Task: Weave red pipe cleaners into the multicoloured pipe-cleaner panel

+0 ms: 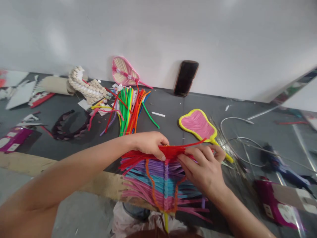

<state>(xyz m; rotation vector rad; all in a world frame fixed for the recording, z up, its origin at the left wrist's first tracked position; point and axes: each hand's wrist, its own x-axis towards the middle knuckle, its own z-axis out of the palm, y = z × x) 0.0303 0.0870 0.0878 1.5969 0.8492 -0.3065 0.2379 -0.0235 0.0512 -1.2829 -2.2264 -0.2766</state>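
Note:
My left hand (148, 143) and my right hand (204, 167) both pinch a bundle of red pipe cleaners (173, 150) at the top of a woven piece (163, 185). That piece has bands of red, purple, blue and pink pipe cleaners, an orange outline and a yellow stem, and it lies at the near edge of the dark table (61, 145). My left fingers are closed over the red bundle from above. My right thumb and fingers press its right end.
A loose pile of coloured pipe cleaners (128, 109) lies behind my hands. A pink fan with yellow rim (198, 124) is to the right, another pink fan (123, 72) and a phone (185, 77) lean on the wall. Wires (237, 138), a glue gun (282, 165) and purple packets (274, 201) sit right.

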